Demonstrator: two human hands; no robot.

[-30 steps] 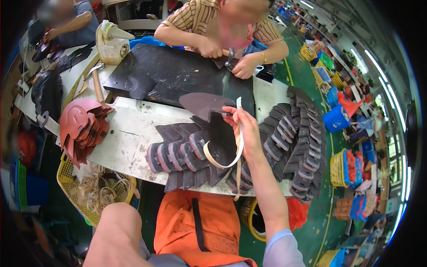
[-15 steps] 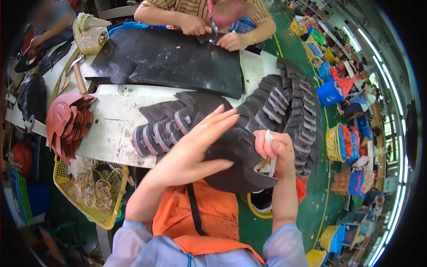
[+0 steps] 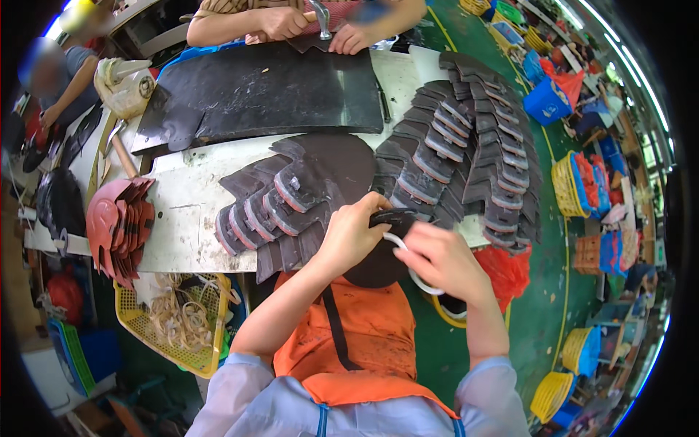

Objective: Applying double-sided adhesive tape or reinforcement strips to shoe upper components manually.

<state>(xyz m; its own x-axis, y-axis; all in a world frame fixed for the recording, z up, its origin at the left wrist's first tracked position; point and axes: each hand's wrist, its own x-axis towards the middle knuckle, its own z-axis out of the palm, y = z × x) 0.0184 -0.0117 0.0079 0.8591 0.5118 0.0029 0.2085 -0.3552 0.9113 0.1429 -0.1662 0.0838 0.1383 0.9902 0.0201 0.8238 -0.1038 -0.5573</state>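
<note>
My left hand point(image 3: 354, 231) is closed on the edge of a dark brown, leather-like cut piece point(image 3: 377, 268), held over my lap at the table's front edge. Part of that piece is folded up between my hands. A narrow white strip point(image 3: 394, 239) curls from the held edge and loops below my right hand point(image 3: 445, 264). My right hand is slightly blurred, its fingers closed round the strip close to my left fingertips. Beyond my hands lies a fanned stack of dark pieces point(image 3: 331, 164) with grey padded, red-edged parts. More such pieces point(image 3: 429, 153) overlap in rows to the right.
A black board point(image 3: 262, 95) covers the far part of the white table point(image 3: 178, 218). Across it a co-worker holds a hammer point(image 3: 320, 18). At left are red-brown pieces point(image 3: 120, 226), a wooden-handled hammer point(image 3: 124, 153) and a yellow basket point(image 3: 171, 348) of pale strips. A red bag point(image 3: 506, 273) hangs at right.
My left hand, spread open before, has closed on the dark piece. My right hand has come inward, and the piece is now folded. The white strip hangs in a loop.
</note>
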